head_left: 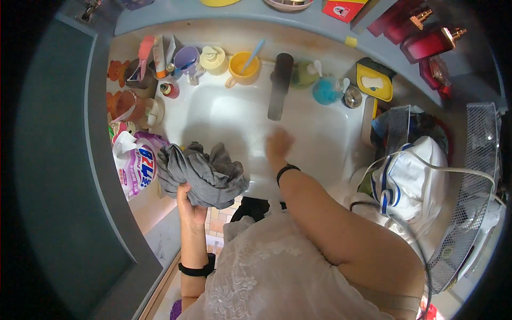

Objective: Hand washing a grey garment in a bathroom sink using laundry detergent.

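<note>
My left hand [191, 207] is closed on a bunched grey cloth [208, 173], its thumb pressed on the near side. The cloth hangs in folds over the front left rim of a white sink [213, 114]. My right hand [279, 143] is over the basin, just in front of the dark spout of the faucet [281, 85]. Motion smears its fingers, so I cannot make out their shape. To the left of the cloth stands a white and purple detergent bag [136, 165].
Along the back rim stand a purple mug [186, 60], a cream pump bottle [213, 60], a yellow cup [244, 68] with a blue toothbrush, and a blue pump bottle [326, 90]. White cloth [413, 173], a cable and a mesh basket [469, 181] are on the right. A grey-framed door [101, 160] borders the left.
</note>
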The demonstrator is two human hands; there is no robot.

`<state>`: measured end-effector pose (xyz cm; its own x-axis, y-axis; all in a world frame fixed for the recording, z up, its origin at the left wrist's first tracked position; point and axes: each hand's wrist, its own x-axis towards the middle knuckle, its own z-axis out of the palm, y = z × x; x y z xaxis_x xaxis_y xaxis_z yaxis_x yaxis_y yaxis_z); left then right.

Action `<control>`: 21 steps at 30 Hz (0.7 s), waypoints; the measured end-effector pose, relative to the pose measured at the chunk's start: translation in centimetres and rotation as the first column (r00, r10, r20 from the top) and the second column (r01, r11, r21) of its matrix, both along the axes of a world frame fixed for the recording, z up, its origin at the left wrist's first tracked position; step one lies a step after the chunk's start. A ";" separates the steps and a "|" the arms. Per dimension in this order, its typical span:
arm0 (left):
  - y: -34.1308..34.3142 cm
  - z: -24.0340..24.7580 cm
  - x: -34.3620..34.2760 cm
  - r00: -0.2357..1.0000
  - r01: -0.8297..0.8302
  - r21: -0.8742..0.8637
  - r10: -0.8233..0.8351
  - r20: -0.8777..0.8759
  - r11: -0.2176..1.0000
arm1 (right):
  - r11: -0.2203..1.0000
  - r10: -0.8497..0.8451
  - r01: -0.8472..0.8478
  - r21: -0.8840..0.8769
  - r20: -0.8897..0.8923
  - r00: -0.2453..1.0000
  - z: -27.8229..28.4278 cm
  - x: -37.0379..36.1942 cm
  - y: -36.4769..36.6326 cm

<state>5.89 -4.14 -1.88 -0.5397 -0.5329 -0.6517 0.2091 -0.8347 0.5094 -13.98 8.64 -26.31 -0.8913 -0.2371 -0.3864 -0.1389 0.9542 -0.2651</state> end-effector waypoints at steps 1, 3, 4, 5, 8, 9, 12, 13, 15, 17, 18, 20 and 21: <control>0.1 0.0 0.0 1.000 -0.014 -0.002 0.014 0.016 1.000 | 0.953 -0.296 0.300 0.036 -0.084 0.951 0.1 0.3 1.0; 0.2 0.3 -0.1 0.998 -0.034 -0.003 0.034 0.049 0.999 | 0.728 -0.670 0.686 -0.015 -0.228 0.706 0.3 0.3 1.9; 0.2 0.3 -0.2 0.999 -0.024 0.009 0.024 0.025 1.000 | 0.768 -0.629 0.641 0.013 -0.178 0.757 -0.5 0.2 1.0; 0.2 0.1 -0.1 1.000 -0.016 0.021 0.016 0.001 1.000 | 0.856 -0.510 0.514 0.054 -0.075 0.857 -1.4 0.3 -0.7; 0.2 -0.4 -0.8 1.000 0.019 0.026 -0.018 -0.022 0.999 | 0.833 0.537 -0.460 -0.309 0.247 0.807 -2.2 0.1 -5.6; 0.3 -0.3 -0.9 1.000 0.023 0.021 -0.022 -0.019 1.000 | 0.753 0.608 -0.546 -0.367 0.070 0.791 -2.5 0.3 -5.3; 0.2 -0.2 -0.6 1.000 0.008 0.026 -0.008 0.000 1.000 | 0.763 0.646 -0.645 -0.048 0.010 0.763 -1.8 0.0 -4.7; 0.2 -0.2 -0.4 1.000 -0.004 0.014 0.004 0.004 1.000 | 0.901 0.433 -0.435 0.003 -0.102 0.896 -1.2 0.2 -3.8; 0.3 -0.1 -0.5 1.000 -0.016 -0.006 0.016 0.012 1.000 | 0.997 -0.065 0.075 0.015 -0.339 0.938 -0.3 1.3 -1.5; 0.4 -0.1 -0.8 1.000 -0.009 0.027 0.009 0.000 1.000 | 0.997 0.007 0.008 0.080 -0.185 0.983 -0.2 1.7 -1.0; 0.3 -0.1 -1.0 1.000 0.000 0.041 0.000 -0.010 0.999 | 0.994 0.035 -0.024 0.106 -0.108 0.994 -0.4 1.8 -0.8; 0.2 -0.7 -1.1 1.000 -0.002 0.031 0.001 0.015 1.000 | 0.919 0.386 -0.388 -0.064 -0.045 0.921 -0.7 1.8 -0.1; 0.2 -0.9 -1.0 1.000 -0.008 0.026 0.007 0.030 1.000 | 0.820 0.552 -0.550 -0.156 -0.035 0.833 -0.7 1.8 0.2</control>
